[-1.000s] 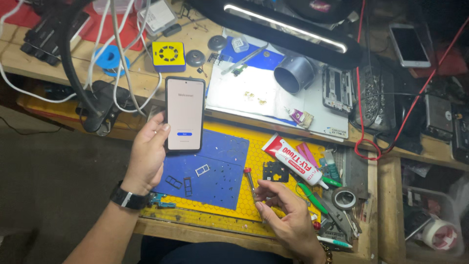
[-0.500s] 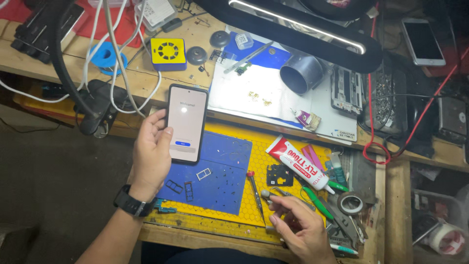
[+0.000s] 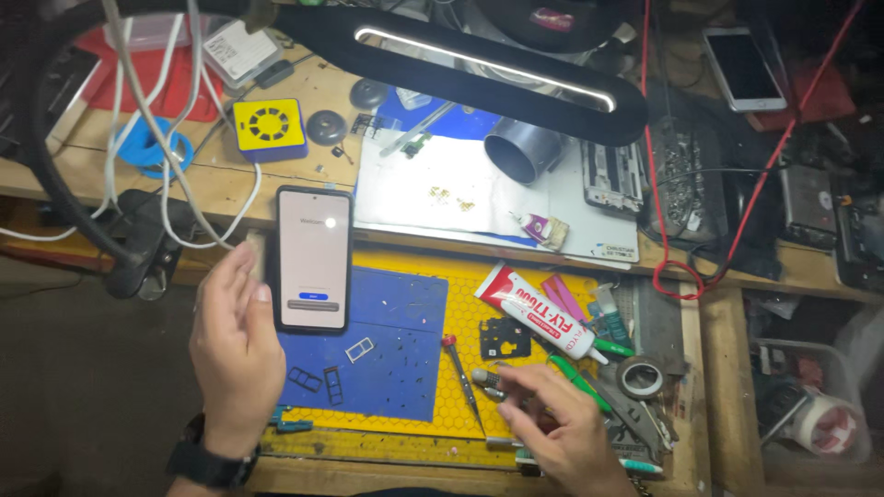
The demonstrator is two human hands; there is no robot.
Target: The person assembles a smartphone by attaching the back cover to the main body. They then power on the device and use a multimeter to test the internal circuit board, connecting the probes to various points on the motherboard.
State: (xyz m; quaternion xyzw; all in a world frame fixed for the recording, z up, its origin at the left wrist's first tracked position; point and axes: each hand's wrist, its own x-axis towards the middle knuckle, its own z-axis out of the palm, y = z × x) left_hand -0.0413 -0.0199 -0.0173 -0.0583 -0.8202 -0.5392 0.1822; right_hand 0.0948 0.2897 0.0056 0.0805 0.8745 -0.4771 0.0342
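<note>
Above the blue mat (image 3: 387, 350), we are gripping the lit smartphone (image 3: 314, 258) in our left hand (image 3: 235, 354); our right hand (image 3: 562, 423) is curling its fingers loosely over small tools near the red screwdriver (image 3: 463, 382), grasp unclear.

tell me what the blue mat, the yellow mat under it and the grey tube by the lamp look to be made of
Blue mat: probably soft silicone or rubber, matte, lying flat with no glare.
Yellow mat: likely rubber or silicone too, its surface moulded in a honeycomb pattern.
Grey tube: looks like rigid plastic pipe, smooth and dull, with an even wall at its open end.
</note>
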